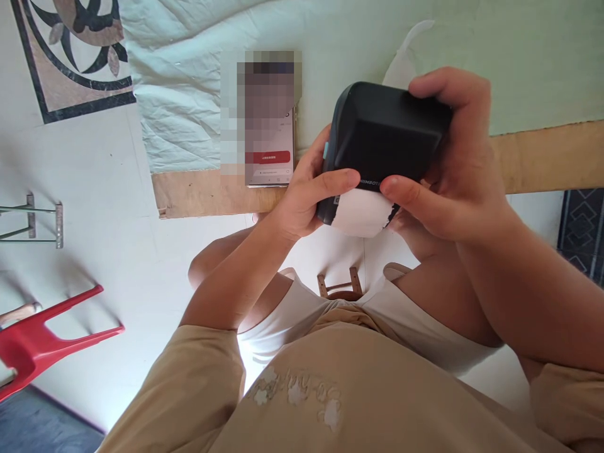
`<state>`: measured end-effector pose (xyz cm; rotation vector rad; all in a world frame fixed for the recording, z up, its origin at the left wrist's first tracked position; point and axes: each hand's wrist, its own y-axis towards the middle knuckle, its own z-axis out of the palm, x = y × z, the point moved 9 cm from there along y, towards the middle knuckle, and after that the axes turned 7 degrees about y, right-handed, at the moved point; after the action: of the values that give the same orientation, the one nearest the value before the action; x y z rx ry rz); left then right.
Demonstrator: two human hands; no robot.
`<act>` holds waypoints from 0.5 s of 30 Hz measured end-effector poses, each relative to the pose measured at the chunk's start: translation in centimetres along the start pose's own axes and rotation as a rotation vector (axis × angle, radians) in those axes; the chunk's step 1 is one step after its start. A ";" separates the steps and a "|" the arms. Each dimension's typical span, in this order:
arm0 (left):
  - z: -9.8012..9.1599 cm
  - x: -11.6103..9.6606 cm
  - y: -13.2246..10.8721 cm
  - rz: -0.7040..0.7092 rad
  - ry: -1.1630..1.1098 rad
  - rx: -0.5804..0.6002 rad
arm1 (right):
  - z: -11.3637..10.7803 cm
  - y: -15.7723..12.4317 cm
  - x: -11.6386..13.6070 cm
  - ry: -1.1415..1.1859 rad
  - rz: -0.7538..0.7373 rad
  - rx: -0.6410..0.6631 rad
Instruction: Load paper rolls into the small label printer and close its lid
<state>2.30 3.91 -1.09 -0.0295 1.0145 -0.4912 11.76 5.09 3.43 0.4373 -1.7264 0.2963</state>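
Note:
Both my hands hold a black, box-shaped label printer (389, 135) with rounded edges, in front of the table edge. A wide strip of white label paper (363, 211) curls out of its near side. My left hand (314, 182) grips the left end, thumb on the near edge, beside a small light-blue tab (325, 150). Around the right end wraps my right hand (465, 157), its thumb near the paper and index finger on the far corner. Behind the printer, a curled white strip (401, 60) lies on the cloth.
A phone (268, 138) with a partly blurred screen lies on the pale green cloth (184, 82) left of the printer. The wooden table edge (202, 194) runs below. A red plastic stool (42, 343) lies at the lower left. Metal legs (44, 220) stand on the tiled floor.

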 end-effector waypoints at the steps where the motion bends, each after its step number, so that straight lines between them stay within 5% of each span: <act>1: 0.0 0.0 0.0 -0.007 0.001 -0.003 | 0.1 0.0 -0.1 -0.002 0.015 0.008; 12: 0.4 0.4 0.3 -0.056 -0.066 -0.005 | -1.5 -0.8 2.8 -0.379 -0.263 -0.160; 15: 0.1 0.9 0.5 -0.149 -0.088 -0.088 | -1.8 -0.8 3.1 -0.387 -0.288 -0.179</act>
<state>2.92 3.95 -1.89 -0.2046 0.9510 -0.5757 13.21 4.72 6.83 0.6325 -2.0124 -0.1619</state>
